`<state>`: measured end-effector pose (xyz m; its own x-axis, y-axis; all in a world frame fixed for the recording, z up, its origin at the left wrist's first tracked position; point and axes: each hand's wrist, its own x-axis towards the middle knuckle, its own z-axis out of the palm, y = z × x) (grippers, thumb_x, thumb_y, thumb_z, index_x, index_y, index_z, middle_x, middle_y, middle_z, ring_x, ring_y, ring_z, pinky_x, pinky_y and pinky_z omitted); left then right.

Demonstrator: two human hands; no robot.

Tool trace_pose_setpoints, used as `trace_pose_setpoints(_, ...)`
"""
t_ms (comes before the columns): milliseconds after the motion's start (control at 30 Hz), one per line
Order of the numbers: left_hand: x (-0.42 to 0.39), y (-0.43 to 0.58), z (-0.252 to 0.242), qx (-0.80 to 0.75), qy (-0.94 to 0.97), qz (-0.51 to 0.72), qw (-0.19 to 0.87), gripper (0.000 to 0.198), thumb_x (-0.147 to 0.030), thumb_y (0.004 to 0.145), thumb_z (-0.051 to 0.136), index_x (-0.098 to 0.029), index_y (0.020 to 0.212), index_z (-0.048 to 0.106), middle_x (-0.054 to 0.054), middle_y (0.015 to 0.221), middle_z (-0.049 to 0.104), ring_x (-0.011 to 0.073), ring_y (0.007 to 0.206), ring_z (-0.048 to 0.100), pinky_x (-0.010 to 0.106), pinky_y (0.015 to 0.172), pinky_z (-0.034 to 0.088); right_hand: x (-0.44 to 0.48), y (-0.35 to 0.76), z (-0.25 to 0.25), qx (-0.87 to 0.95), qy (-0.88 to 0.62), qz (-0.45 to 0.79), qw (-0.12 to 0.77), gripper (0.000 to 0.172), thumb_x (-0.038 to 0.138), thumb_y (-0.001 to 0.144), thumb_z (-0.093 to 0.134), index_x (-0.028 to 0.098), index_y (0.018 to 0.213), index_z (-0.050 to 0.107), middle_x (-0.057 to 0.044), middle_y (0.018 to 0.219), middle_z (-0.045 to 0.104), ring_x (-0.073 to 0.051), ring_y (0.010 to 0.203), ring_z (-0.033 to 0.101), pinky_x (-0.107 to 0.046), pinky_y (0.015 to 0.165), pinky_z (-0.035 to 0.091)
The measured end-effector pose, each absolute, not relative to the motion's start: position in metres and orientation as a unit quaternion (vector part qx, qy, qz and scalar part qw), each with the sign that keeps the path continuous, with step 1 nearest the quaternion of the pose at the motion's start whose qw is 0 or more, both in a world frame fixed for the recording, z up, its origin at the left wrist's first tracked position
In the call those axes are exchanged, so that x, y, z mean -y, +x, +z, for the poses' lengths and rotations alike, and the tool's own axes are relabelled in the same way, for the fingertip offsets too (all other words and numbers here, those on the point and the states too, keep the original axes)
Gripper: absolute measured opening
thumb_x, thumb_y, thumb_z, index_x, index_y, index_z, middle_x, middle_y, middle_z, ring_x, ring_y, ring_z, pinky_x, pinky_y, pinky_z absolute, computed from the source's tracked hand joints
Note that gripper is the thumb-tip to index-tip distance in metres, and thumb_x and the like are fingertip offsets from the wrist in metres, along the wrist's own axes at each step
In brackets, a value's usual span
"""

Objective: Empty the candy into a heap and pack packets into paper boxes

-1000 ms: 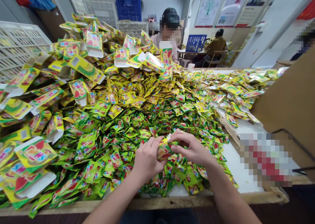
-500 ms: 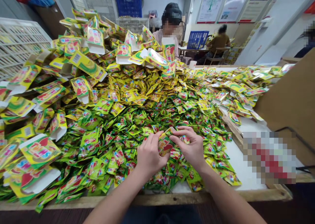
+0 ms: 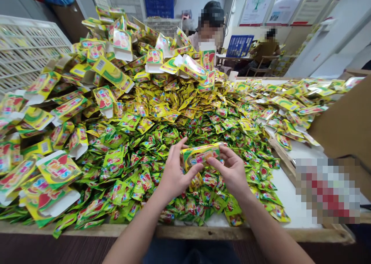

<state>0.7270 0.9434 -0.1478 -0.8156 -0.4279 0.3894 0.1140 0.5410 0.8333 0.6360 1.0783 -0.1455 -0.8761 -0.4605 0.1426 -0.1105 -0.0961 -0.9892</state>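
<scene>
A small yellow-and-green candy box [image 3: 199,155] with a watermelon print is held lengthwise above the heap of sachets. My right hand [image 3: 232,169] pinches its right end, thumb on the printed front and fingers behind. Around the left end is my left hand [image 3: 175,171], its fingers spread and its thumb stretched along the box's lower edge; whether it bears any weight I cannot tell. Under both hands lie many green sachets [image 3: 127,179], with yellow sachets [image 3: 165,97] behind them.
Yellow cartons [image 3: 113,74] with open flaps are piled high at the left and back. A white crate [image 3: 31,51] stands far left. Wooden edging [image 3: 203,233] runs along the table front. A brown cardboard box [image 3: 344,117] is at the right. Across the table sits a person [image 3: 213,16].
The box has turned from end-up to lengthwise, its printed long side now facing me. My left fingers have spread from their grip, while the right hand has shifted to the box's right end.
</scene>
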Motion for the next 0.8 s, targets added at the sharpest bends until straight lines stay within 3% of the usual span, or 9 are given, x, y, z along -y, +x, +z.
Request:
trace_pose_setpoints(133,-0.949,0.726,-0.151,0.717,0.059,-0.663,0.207,0.041,-0.042,0.085,0.053,-0.021,0.116,0.036,0.006,0.100,0.063,0.0150,0.084,0.063,0.028,0.073,0.051,-1.084,0.629,-0.139,-0.652,-0.282,-0.671,0.212,0.022,0.040,0.073,0.072,0.021,0.084,0.072,-0.003,0.082,0.072,-0.017,0.077,0.064,-0.030,0.077,0.051)
trace_pose_setpoints(200,-0.952,0.725,-0.154,0.695,0.068,-0.683,0.215,0.040,-0.044,0.084,0.054,-0.021,0.111,0.037,0.006,0.100,0.064,0.0147,0.082,0.064,0.026,0.070,0.051,-1.085,0.630,-0.136,-0.644,-0.324,-0.643,0.258,0.023,0.042,0.077,0.067,0.021,0.085,0.073,-0.003,0.082,0.072,-0.017,0.078,0.065,-0.032,0.080,0.051)
trace_pose_setpoints(300,-0.953,0.724,-0.156,0.687,0.083,-0.690,0.213,0.040,-0.047,0.083,0.056,-0.021,0.108,0.039,0.004,0.093,0.064,0.0107,0.064,0.061,0.022,0.056,0.049,-1.082,0.635,-0.136,-0.636,-0.349,-0.630,0.277,0.026,0.044,0.076,0.067,0.021,0.086,0.073,-0.004,0.081,0.073,-0.019,0.078,0.066,-0.033,0.079,0.052)
trace_pose_setpoints(400,-0.950,0.724,-0.154,0.681,0.085,-0.703,0.188,0.040,-0.045,0.082,0.058,-0.021,0.110,0.042,0.003,0.093,0.063,0.0103,0.060,0.060,0.022,0.053,0.050,-1.080,0.639,-0.140,-0.653,-0.294,-0.664,0.214,0.025,0.042,0.072,0.070,0.020,0.084,0.073,-0.004,0.081,0.073,-0.019,0.077,0.066,-0.032,0.074,0.053)
trace_pose_setpoints(500,-0.945,0.723,-0.150,0.675,0.080,-0.713,0.171,0.044,-0.042,0.082,0.059,-0.021,0.118,0.044,0.006,0.106,0.063,0.0172,0.089,0.064,0.029,0.077,0.053,-1.080,0.638,-0.144,-0.688,-0.263,-0.665,0.126,0.022,0.038,0.069,0.073,0.019,0.079,0.072,-0.004,0.079,0.072,-0.018,0.073,0.064,-0.030,0.070,0.051)
trace_pose_setpoints(567,-0.943,0.722,-0.149,0.667,0.073,-0.720,0.175,0.041,-0.042,0.082,0.060,-0.019,0.114,0.050,0.006,0.105,0.064,0.0187,0.096,0.061,0.030,0.085,0.050,-1.081,0.637,-0.146,-0.697,-0.268,-0.659,0.094,0.021,0.036,0.067,0.074,0.019,0.079,0.071,-0.004,0.078,0.072,-0.017,0.070,0.062,-0.029,0.068,0.050)
trace_pose_setpoints(667,-0.940,0.722,-0.149,0.647,0.047,-0.739,0.183,0.031,-0.040,0.080,0.062,-0.017,0.100,0.057,0.005,0.098,0.066,0.0173,0.091,0.062,0.027,0.082,0.050,-1.083,0.636,-0.148,-0.704,-0.276,-0.652,0.056,0.023,0.034,0.067,0.074,0.021,0.086,0.071,-0.003,0.082,0.071,-0.018,0.074,0.062,-0.029,0.068,0.049)
trace_pose_setpoints(800,-0.938,0.723,-0.150,0.679,0.024,-0.708,0.194,0.025,-0.032,0.081,0.063,-0.021,0.103,0.061,0.003,0.103,0.065,0.0148,0.094,0.061,0.023,0.083,0.048,-1.085,0.634,-0.153,-0.725,-0.308,-0.616,0.013,0.018,0.034,0.071,0.070,0.022,0.084,0.072,-0.005,0.090,0.070,-0.020,0.082,0.061,-0.035,0.078,0.048)
